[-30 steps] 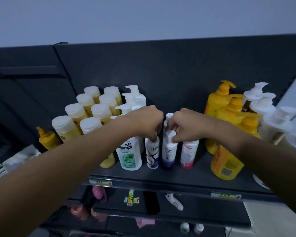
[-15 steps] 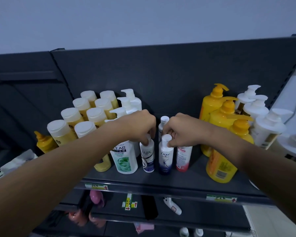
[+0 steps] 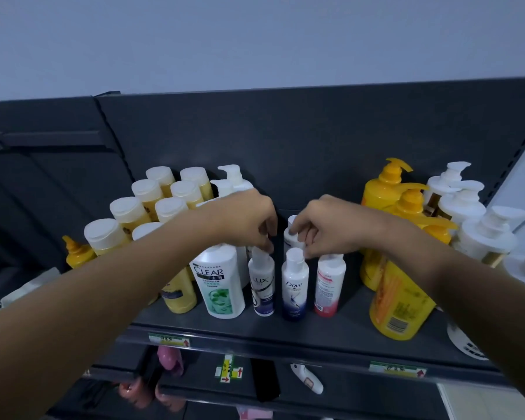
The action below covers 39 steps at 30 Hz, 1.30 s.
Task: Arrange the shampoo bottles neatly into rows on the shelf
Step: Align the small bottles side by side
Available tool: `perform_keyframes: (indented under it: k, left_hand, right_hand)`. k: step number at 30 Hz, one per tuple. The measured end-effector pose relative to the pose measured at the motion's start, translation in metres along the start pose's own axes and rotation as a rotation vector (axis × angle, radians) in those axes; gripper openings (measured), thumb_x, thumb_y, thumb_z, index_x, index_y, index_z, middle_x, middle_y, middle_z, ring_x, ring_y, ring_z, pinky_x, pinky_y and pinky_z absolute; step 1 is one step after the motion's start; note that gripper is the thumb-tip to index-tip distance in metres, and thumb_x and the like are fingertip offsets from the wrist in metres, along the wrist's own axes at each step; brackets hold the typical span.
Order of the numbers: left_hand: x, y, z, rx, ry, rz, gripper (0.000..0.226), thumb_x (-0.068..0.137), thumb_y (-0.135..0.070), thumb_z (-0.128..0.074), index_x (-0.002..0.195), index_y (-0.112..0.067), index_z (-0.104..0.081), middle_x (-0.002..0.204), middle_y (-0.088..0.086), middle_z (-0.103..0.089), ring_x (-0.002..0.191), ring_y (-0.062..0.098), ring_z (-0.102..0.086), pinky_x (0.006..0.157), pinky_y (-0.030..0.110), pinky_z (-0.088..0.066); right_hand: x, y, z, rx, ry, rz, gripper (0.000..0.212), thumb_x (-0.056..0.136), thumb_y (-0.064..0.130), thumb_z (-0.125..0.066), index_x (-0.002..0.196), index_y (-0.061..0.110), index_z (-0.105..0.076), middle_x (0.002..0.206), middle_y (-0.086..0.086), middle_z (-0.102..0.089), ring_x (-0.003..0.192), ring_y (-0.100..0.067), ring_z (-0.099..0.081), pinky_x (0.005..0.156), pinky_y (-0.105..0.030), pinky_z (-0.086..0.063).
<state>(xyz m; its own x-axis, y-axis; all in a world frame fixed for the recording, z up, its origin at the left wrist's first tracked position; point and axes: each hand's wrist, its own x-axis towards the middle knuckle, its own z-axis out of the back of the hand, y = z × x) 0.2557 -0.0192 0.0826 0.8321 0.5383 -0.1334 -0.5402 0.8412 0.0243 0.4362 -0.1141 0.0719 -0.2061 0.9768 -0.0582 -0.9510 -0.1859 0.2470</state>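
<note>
Two hands work at the middle of the shelf (image 3: 331,331). My left hand (image 3: 243,219) has its grip pinched together on the cap of the Lux bottle (image 3: 262,283), fingertips (image 3: 267,245) curled down over the top. My right hand (image 3: 328,225) has its grip closed on the neck of a small white bottle (image 3: 291,234) in the second row, directly behind the Dove bottle (image 3: 294,286); its lower fingers touch or nearly touch the Dove cap, and I cannot tell which. Lux, Dove and a pink-labelled bottle (image 3: 329,286) stand upright in a front row, just beside one another but apart. A larger Clear bottle (image 3: 220,283) stands upright at the left end of that row, close to Lux. Further left I note a block of yellow bottles with white caps (image 3: 152,201). To the right stand yellow pump bottles (image 3: 397,298), with white pump bottles (image 3: 473,219) beyond them.
</note>
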Motion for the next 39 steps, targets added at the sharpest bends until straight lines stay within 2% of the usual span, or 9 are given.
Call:
perform_keyframes:
  k: [5, 10, 14, 20, 25, 28, 32, 35, 39]
  left_hand:
    - [0.017, 0.016, 0.009, 0.213, -0.159, 0.028, 0.039, 0.089, -0.037, -0.071, 0.128, -0.03, -0.067, 0.118, -0.004, -0.07, 0.115, 0.022, -0.061, 0.09, 0.036, -0.046]
    - [0.031, 0.019, -0.006, 0.366, 0.003, 0.049, 0.046, 0.087, -0.035, -0.072, 0.132, -0.035, -0.062, 0.098, -0.008, -0.066, 0.111, 0.02, -0.057, 0.096, 0.039, -0.03]
    - [0.037, 0.024, -0.011, 0.352, 0.029, 0.062, 0.033, 0.088, -0.022, -0.066, 0.119, -0.03, -0.068, 0.095, -0.005, -0.068, 0.097, 0.022, -0.059, 0.098, 0.039, -0.032]
    - [0.044, 0.036, -0.012, 0.294, 0.034, 0.045, 0.025, 0.084, -0.033, -0.071, 0.109, -0.029, -0.072, 0.095, -0.006, -0.071, 0.092, 0.018, -0.059, 0.086, 0.037, -0.03]
    - [0.046, 0.037, -0.013, 0.289, 0.018, 0.021, 0.027, 0.087, -0.043, -0.069, 0.107, -0.026, -0.074, 0.091, -0.008, -0.07, 0.085, 0.017, -0.054, 0.086, 0.037, -0.033]
    - [0.047, 0.036, -0.012, 0.249, 0.01, -0.001, 0.029, 0.086, -0.041, -0.071, 0.112, -0.028, -0.074, 0.087, -0.012, -0.063, 0.082, 0.016, -0.05, 0.085, 0.036, -0.033]
    - [0.048, 0.035, -0.013, 0.222, -0.014, -0.007, 0.03, 0.085, -0.045, -0.071, 0.106, -0.024, -0.077, 0.091, -0.009, -0.071, 0.089, 0.02, -0.059, 0.08, 0.035, -0.033]
    - [0.05, 0.033, -0.013, 0.225, -0.02, -0.01, 0.032, 0.085, -0.049, -0.069, 0.101, -0.023, -0.077, 0.09, -0.005, -0.072, 0.091, 0.022, -0.062, 0.079, 0.035, -0.035]
    - [0.052, 0.032, -0.013, 0.214, -0.019, -0.011, 0.032, 0.086, -0.051, -0.068, 0.098, -0.022, -0.077, 0.089, -0.005, -0.072, 0.092, 0.022, -0.062, 0.082, 0.036, -0.04]
  right_hand:
    - [0.027, -0.02, 0.008, -0.02, -0.228, -0.057, 0.041, 0.086, 0.015, -0.073, 0.127, 0.02, -0.072, 0.105, 0.003, -0.074, 0.094, -0.011, -0.069, 0.087, -0.035, -0.061]
    - [0.051, -0.033, -0.014, -0.056, -0.131, -0.088, 0.046, 0.087, 0.02, -0.076, 0.132, 0.023, -0.068, 0.122, -0.001, -0.07, 0.104, -0.019, -0.068, 0.082, -0.029, -0.056]
    - [0.059, -0.039, -0.022, -0.022, -0.066, -0.099, 0.037, 0.086, 0.015, -0.076, 0.123, 0.022, -0.073, 0.117, -0.001, -0.07, 0.101, -0.02, -0.066, 0.081, -0.034, -0.058]
    - [0.066, -0.041, -0.022, -0.012, -0.106, -0.153, 0.031, 0.08, 0.041, -0.084, 0.095, 0.015, -0.076, 0.09, 0.001, -0.07, 0.083, -0.019, -0.069, 0.065, -0.031, -0.056]
    - [0.067, -0.041, -0.018, 0.034, -0.038, -0.09, 0.04, 0.079, 0.027, -0.086, 0.117, 0.022, -0.074, 0.103, 0.007, -0.07, 0.095, -0.014, -0.068, 0.075, -0.027, -0.055]
    - [0.069, -0.039, -0.017, 0.017, -0.042, -0.093, 0.027, 0.079, 0.026, -0.086, 0.104, 0.021, -0.079, 0.096, 0.006, -0.07, 0.091, -0.015, -0.069, 0.077, -0.034, -0.061]
    - [0.07, -0.035, -0.019, 0.024, -0.081, -0.11, 0.022, 0.076, 0.034, -0.086, 0.088, 0.017, -0.079, 0.078, 0.011, -0.065, 0.078, -0.01, -0.064, 0.064, -0.028, -0.051]
    - [0.07, -0.032, -0.019, 0.017, -0.093, -0.123, 0.02, 0.077, 0.034, -0.085, 0.08, 0.015, -0.079, 0.073, 0.007, -0.067, 0.072, -0.008, -0.06, 0.059, -0.027, -0.047]
    - [0.069, -0.03, -0.018, -0.012, -0.09, -0.138, 0.023, 0.076, 0.035, -0.086, 0.08, 0.014, -0.078, 0.077, 0.002, -0.071, 0.074, -0.014, -0.065, 0.061, -0.031, -0.056]
